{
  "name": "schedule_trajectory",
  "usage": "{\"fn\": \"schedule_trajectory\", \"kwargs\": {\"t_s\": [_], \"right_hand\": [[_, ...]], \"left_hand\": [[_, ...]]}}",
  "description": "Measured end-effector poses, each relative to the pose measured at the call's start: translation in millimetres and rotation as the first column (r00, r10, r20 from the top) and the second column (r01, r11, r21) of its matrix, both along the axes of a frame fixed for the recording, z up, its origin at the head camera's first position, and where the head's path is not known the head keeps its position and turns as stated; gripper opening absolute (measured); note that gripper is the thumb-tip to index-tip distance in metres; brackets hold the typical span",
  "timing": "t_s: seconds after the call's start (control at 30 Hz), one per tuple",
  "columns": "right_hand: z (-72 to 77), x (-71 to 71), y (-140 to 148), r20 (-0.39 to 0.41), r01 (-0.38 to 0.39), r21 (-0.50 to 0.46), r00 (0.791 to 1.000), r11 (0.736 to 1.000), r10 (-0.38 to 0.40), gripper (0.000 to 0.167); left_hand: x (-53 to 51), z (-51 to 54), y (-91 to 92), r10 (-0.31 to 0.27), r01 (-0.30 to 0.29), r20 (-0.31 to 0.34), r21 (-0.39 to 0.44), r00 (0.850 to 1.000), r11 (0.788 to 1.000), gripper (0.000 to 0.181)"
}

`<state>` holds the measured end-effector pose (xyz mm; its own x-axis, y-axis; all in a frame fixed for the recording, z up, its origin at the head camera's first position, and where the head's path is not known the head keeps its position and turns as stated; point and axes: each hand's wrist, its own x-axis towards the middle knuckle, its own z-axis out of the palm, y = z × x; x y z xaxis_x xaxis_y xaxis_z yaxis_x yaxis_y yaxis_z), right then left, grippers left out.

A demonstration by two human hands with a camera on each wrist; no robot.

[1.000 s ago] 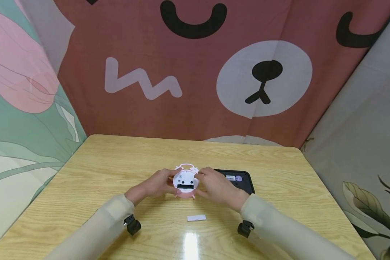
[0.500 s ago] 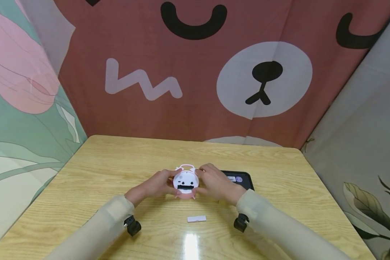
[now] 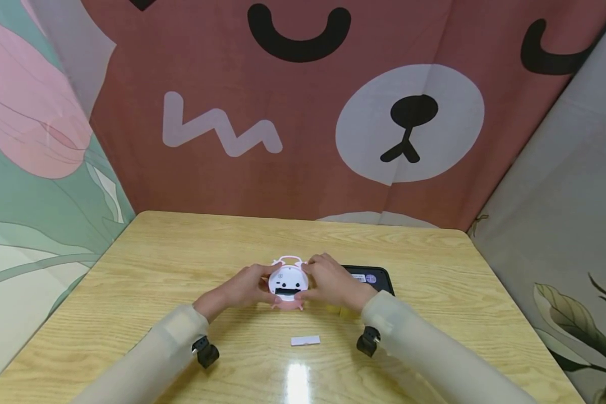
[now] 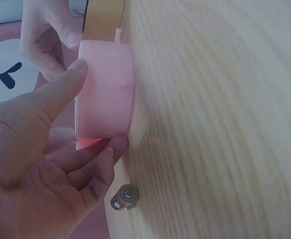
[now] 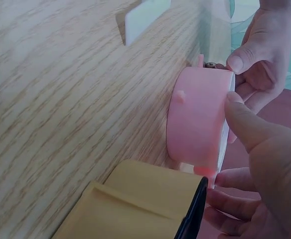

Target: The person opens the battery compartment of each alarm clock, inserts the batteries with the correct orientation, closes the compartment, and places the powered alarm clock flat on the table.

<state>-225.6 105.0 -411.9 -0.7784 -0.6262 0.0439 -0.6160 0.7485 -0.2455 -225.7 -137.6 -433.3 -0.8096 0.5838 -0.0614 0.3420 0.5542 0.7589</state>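
A small pink clock with a white back and two bells lies back upward on the table; a dark slot, apparently its battery compartment, shows uncovered. My left hand grips its left side, thumb on the near rim and fingers round the far side. Opposite, my right hand holds the right side the same way. The pink side wall fills the middle of the left wrist view, between both hands. A small white strip lies nearer the table's front.
A battery stands on the table beside the clock, near my left fingers. Right of the clock is a black-topped object with yellowish sides, partly behind my right hand. A patterned cloth hangs behind the table.
My right hand has shifted slightly left and its fingers have moved from the clock's back to its right edge. The left hand and the clock have hardly moved.
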Motion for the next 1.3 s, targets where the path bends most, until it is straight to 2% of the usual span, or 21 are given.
{"fn": "schedule_trajectory", "kwargs": {"t_s": [0.17,0.5,0.77,0.97,1.2,1.3], "right_hand": [[0.8,-0.6,-1,0.003,-0.002,-0.015,1.0,1.0,0.002,0.052],[4.8,-3.2,-3,0.044,0.033,0.003,0.998,0.999,-0.033,0.045],[6.3,-4.5,-3,0.06,0.044,0.006,0.997,0.999,-0.044,0.04],[4.1,-4.9,-3,0.083,0.052,0.01,0.995,0.999,-0.052,0.04],[3.1,-3.1,-4,0.096,0.054,0.008,0.994,0.999,-0.054,0.042],[3.1,-2.9,-4,0.094,0.057,0.012,0.994,0.998,-0.058,0.043]], "left_hand": [[0.9,1.3,0.8,0.006,-0.006,-0.013,-0.022,1.0,1.0,0.081],[1.8,10.4,-2.3,0.002,-0.002,0.005,-0.066,1.0,0.998,0.082],[-1.5,14.6,-7.1,-0.001,0.001,0.001,-0.051,1.0,0.999,0.054],[-3.0,15.1,-11.3,-0.008,0.006,-0.049,-0.044,0.999,0.999,0.049],[0.2,19.6,-16.2,0.067,-0.071,-0.052,-0.092,0.996,0.993,0.052],[0.5,22.1,-17.9,0.102,-0.11,-0.081,-0.107,0.991,0.988,0.051]]}}
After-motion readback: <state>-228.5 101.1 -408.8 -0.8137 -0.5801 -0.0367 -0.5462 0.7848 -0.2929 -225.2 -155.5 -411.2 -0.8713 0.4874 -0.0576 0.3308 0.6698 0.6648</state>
